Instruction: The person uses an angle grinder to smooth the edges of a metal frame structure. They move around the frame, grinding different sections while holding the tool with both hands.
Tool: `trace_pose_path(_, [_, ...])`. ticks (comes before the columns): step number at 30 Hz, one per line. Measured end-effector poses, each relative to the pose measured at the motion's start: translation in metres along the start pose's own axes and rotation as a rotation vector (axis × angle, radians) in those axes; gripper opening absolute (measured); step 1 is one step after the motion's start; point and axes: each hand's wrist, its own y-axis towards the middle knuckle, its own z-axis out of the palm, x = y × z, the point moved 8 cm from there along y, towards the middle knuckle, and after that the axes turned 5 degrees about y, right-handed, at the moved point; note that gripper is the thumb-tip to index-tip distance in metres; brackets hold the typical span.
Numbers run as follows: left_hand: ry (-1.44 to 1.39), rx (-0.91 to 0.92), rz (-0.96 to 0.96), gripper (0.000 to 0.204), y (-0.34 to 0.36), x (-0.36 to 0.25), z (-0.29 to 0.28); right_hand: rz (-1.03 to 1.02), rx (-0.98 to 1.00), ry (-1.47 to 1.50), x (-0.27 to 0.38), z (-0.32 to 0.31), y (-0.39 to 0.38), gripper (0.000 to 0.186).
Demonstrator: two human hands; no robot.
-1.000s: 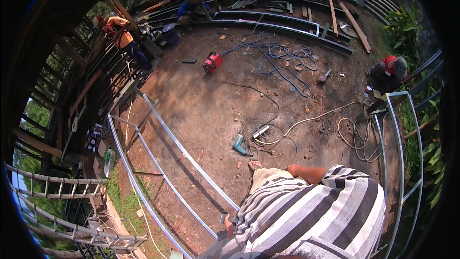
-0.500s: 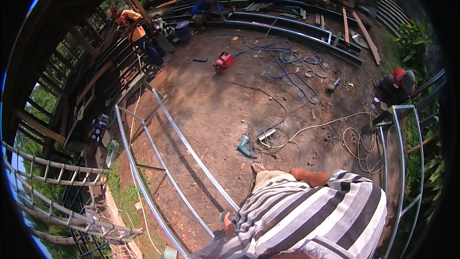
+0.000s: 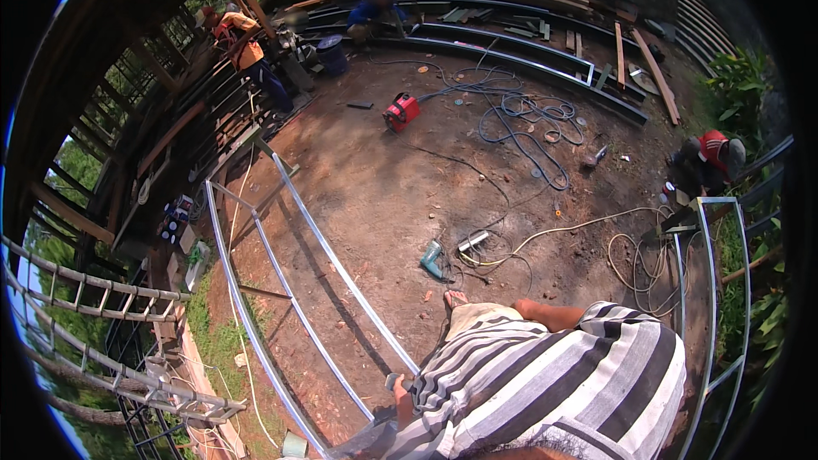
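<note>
My left hand (image 3: pixel 403 402) grips a small grey object (image 3: pixel 394 382) beside the inner rail of a long silver metal frame (image 3: pixel 332 255) that lies at my left. My right hand (image 3: pixel 527 310) rests by my knee on the beige shorts (image 3: pixel 477 315), its fingers too small and shaded to read. Beyond my bare foot (image 3: pixel 455 297) a teal drill (image 3: pixel 433 260) lies on the dirt, next to a silver tool (image 3: pixel 473 241) and cables (image 3: pixel 545 230). My striped shirt (image 3: pixel 554 366) hides much of the lower view.
Co-workers are at back left (image 3: pixel 243 51), at the back (image 3: pixel 375 13) and at right (image 3: pixel 716 153). A red machine (image 3: pixel 400 112) and coiled hose (image 3: pixel 528 111) lie mid-yard. Another metal frame (image 3: pixel 741 273) stands right; bamboo ladders (image 3: pixel 111 313) lie left; metal lengths and planks (image 3: pixel 622 60) line the back.
My left hand has moved slightly up and left beside the rail. The view has shifted a little. The co-worker at right has bent slightly.
</note>
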Motion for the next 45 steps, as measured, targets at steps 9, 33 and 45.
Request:
trace_pose_path(9, [-0.133,0.004,-0.086,0.035,-0.013,-0.005,0.024,0.104,0.072,-0.062,0.021,-0.008,-0.009,0.043])
trace_pose_path(33, [-0.856,-0.226,0.137,0.040,-0.071,-0.043,0.021,0.186,-0.188,0.050,-0.090,0.030,-0.053,0.046])
trace_pose_path(45, [-0.890,-0.293,0.366,0.030,-0.165,-0.070,-0.037,-0.010,0.006,0.019,-0.087,0.018,-0.008,0.052])
